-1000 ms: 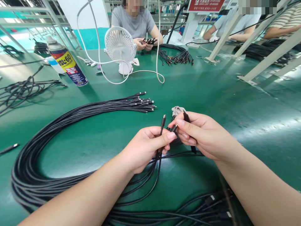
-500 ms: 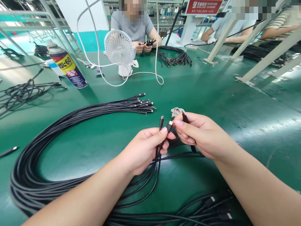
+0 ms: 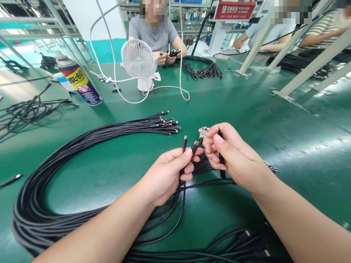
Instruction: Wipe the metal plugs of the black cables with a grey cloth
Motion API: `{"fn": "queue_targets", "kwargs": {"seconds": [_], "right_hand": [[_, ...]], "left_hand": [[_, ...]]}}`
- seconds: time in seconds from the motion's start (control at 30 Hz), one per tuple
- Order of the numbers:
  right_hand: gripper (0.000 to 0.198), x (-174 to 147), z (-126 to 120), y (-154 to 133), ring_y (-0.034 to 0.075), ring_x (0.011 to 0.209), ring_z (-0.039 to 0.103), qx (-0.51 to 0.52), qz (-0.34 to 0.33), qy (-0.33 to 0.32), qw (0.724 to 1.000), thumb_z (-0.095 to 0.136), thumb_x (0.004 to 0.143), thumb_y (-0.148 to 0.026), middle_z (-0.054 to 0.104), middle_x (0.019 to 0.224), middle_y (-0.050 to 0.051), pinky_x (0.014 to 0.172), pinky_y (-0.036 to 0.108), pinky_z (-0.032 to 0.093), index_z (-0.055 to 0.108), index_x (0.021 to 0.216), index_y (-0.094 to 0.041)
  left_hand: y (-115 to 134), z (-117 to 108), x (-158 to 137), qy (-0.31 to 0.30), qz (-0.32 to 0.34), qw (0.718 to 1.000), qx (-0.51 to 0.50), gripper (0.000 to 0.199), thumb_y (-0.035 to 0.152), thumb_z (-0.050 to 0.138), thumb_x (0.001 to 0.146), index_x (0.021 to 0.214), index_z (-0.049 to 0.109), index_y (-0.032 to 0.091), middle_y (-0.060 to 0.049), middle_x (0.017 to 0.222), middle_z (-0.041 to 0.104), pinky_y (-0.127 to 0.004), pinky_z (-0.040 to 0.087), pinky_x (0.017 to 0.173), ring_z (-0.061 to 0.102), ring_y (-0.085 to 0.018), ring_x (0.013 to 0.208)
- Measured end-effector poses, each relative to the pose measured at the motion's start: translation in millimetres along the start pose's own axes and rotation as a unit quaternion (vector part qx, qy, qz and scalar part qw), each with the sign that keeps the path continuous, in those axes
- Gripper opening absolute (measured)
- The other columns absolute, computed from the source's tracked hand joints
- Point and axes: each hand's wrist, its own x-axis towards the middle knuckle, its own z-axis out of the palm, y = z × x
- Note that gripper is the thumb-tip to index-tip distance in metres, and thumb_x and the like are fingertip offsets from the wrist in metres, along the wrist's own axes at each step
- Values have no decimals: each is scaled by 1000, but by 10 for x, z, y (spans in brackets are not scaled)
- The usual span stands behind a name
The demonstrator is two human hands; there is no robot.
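Note:
My left hand (image 3: pixel 175 170) is closed around the ends of black USB cables. Two of the plugs stand up from it: one cable plug (image 3: pixel 184 143) upright with a bare metal tip, the other plug (image 3: pixel 195 147) tilted to the right between thumb and forefinger. Just to the right, my right hand (image 3: pixel 233 157) is curled around a thin black strip (image 3: pixel 223 173), which shows above the fingers and below the palm; what it is I cannot make out. A grey crumpled cloth (image 3: pixel 203 132) lies behind the right fingers, partly hidden. The right fingertips are apart from the plugs.
A big looped bundle of black cables (image 3: pixel 30 190) curves round the left of the green table. More cables (image 3: pixel 241 244) lie at the front. A spray can (image 3: pixel 82 82) and a white fan (image 3: pixel 139 60) stand farther back. Opposite, a person (image 3: pixel 153 33) handles cables. Metal posts (image 3: pixel 301 71) rise at right.
My right hand has drawn slightly up and to the right, away from the left hand's plugs, with the black strip still in it. The tilted plug has turned a little in my left fingers.

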Motion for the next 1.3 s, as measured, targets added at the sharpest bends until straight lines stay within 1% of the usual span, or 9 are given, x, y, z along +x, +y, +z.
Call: {"fn": "queue_targets", "kwargs": {"seconds": [0.07,0.13,0.23,0.33,0.43,0.53,0.67,0.9,1.3], "right_hand": [[26,-28,19,-8,9,52,38,-48,-18,6,999,45,99,-49,47,75,-4,42,20,31,42,93,-24],[20,-49,35,-17,9,54,44,-151,-64,22,986,43,101,-41,51,76,-2,46,22,38,44,92,-23],[14,-55,45,-21,12,63,54,-333,-183,66,923,44,100,-23,58,75,0,58,24,45,51,88,-21],[14,-51,44,-13,14,73,64,-430,-263,77,860,45,98,-15,68,82,3,64,25,49,57,92,-20],[19,-71,41,-5,15,78,70,-481,-288,73,825,45,97,-12,75,91,5,66,25,53,63,101,-18],[25,-101,52,-6,16,76,71,-539,-295,86,784,46,94,-10,77,91,5,64,25,53,67,105,-18],[26,-119,83,-24,15,74,71,-582,-320,110,739,47,93,-8,77,90,6,60,24,50,70,100,-16],[28,-162,74,-79,14,63,67,-633,-321,105,697,50,92,-11,77,87,4,51,26,43,73,106,-17],[26,-175,62,-73,14,57,65,-645,-327,108,682,52,92,-11,76,84,5,51,29,42,75,105,-14]], "left_hand": [[11,-2,-1,3,-7,1000,-9,24,32,79,77,89,77,11,-4,81,54,-16,27,49,40,-4,59],[16,-7,-2,3,-8,1000,-15,24,33,78,77,88,77,11,-3,81,53,-16,27,49,40,-4,59],[12,-21,4,-4,-5,1000,-15,25,36,75,81,88,77,12,-3,82,52,-16,28,49,40,-4,60],[3,-37,15,-16,-5,1000,-19,24,35,74,83,88,77,12,-3,83,51,-16,28,49,40,-4,61],[-3,-45,22,-20,-7,999,-30,22,34,74,83,87,76,12,-3,83,50,-16,29,50,40,-4,61],[-6,-45,20,-18,-14,999,-38,22,33,76,82,85,75,12,-2,83,49,-17,29,50,40,-4,61],[-9,-38,14,-22,-21,999,-41,21,32,75,82,84,74,11,-2,83,50,-18,31,51,41,-5,61],[-5,-29,11,-12,-18,1000,-18,22,32,78,79,81,72,10,-2,81,51,-20,31,51,41,-6,61],[-16,-22,22,17,-12,1000,-1,23,31,79,78,77,69,11,-1,77,51,-19,34,52,43,-6,60]]}}
